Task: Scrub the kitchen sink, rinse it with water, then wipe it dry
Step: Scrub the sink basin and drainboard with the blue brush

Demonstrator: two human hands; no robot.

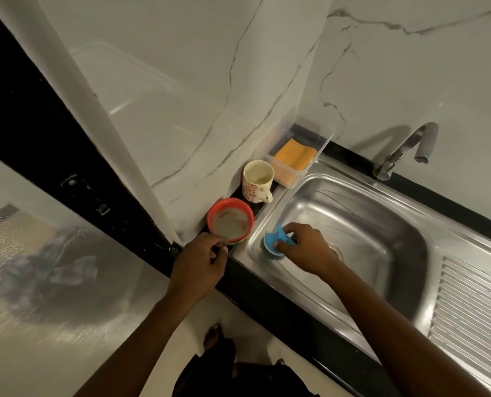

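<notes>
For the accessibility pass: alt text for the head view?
A person's right hand grips a blue scrubber against the left wall of a steel sink, while the left hand holds the edge of a red bowl beside it. A mug, an orange cloth and a tap sit behind.

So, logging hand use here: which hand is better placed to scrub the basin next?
Right hand: it grips the blue scrubber inside the sink. The left hand sits outside, at the red bowl on the counter.
</notes>
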